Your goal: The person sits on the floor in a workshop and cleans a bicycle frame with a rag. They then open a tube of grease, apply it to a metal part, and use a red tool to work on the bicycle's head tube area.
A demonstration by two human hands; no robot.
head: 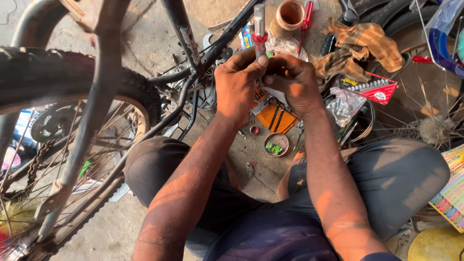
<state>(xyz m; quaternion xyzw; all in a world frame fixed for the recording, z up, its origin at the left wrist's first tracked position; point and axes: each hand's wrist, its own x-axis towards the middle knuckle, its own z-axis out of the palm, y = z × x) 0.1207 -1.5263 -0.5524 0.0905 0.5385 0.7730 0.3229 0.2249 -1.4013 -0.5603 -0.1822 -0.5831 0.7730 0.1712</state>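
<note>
My left hand (pixel 237 84) and my right hand (pixel 292 82) meet in front of me over the concrete floor. Together they pinch a thin grey metal tube (pixel 259 21) with a red band that sticks up from between the thumbs. Something small and green shows at the fingertips. A bicycle frame (pixel 193 53) and its rear tyre (pixel 58 77) stand just left of my left hand. Below the hands lie a small round tin (pixel 276 143) holding green bits and a small red cap (pixel 254 129).
An orange pouch (pixel 278 118), a brown clay cup (pixel 288 17), a red screwdriver (pixel 305 21), a checked rag (pixel 360 46), a red card of parts (pixel 374 88) and plastic bags lie ahead. Spoked wheels stand at right. A chain and sprocket (pixel 53 123) are at left.
</note>
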